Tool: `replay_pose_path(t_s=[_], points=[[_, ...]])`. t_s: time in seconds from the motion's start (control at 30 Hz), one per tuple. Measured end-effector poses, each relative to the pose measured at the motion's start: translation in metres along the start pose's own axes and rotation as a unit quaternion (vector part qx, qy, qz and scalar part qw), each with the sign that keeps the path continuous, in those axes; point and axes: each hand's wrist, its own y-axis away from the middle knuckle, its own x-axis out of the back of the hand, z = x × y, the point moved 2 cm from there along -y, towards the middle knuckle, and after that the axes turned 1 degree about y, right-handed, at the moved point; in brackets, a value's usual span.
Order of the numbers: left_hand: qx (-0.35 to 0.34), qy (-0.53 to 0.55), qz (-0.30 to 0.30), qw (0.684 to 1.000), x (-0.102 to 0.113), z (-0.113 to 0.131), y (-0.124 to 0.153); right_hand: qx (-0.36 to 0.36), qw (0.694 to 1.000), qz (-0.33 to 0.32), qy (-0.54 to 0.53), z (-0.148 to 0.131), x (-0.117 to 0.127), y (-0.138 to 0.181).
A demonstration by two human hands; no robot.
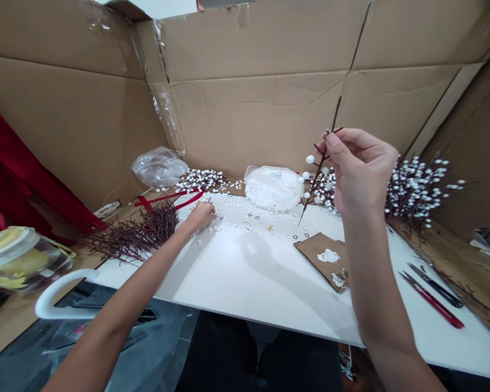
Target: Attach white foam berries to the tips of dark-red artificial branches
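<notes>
My right hand [361, 163] is raised over the table, thumb and fingers pinching a thin brown twig [319, 173]. A few white berry beads sit on the twig's lower part, and its bare end points up. My left hand [203, 214] rests low at the table's far left part, fingers curled beside scattered white beads [228, 206]. Whatever its fingertips hold, if anything, is hidden. Just left of it lies a bundle of bare brown twigs [155, 228] with a red ribbon [190, 200]. Below the right hand, a cardboard piece [316, 244] carries white glue-like blobs [329, 256].
A bag of white beads [273, 188] and a crumpled clear bag [159, 166] stand at the back. Berry branches [418, 188] lie right. Red-handled tweezers [436, 305] and a dark pair [436, 286] rest at right. A clear jug [24, 256] stands left; cardboard walls [245, 120] enclose the table.
</notes>
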Motion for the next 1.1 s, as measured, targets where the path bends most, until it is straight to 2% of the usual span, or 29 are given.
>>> replay_pose_path(t_s=[0.3,0.77,1.1], points=[[0.027,-0.021,-0.007,0.999,-0.017,-0.006,-0.015,-0.012,1.0,-0.004,0.008,-0.002,0.002,-0.003],[0.018,-0.004,-0.01,1.0,-0.01,-0.006,-0.027,-0.029,1.0,-0.006,0.005,-0.006,0.001,-0.003],[0.002,0.024,-0.015,1.0,-0.013,-0.001,-0.031,-0.024,0.999,-0.029,-0.006,-0.002,0.002,-0.005]])
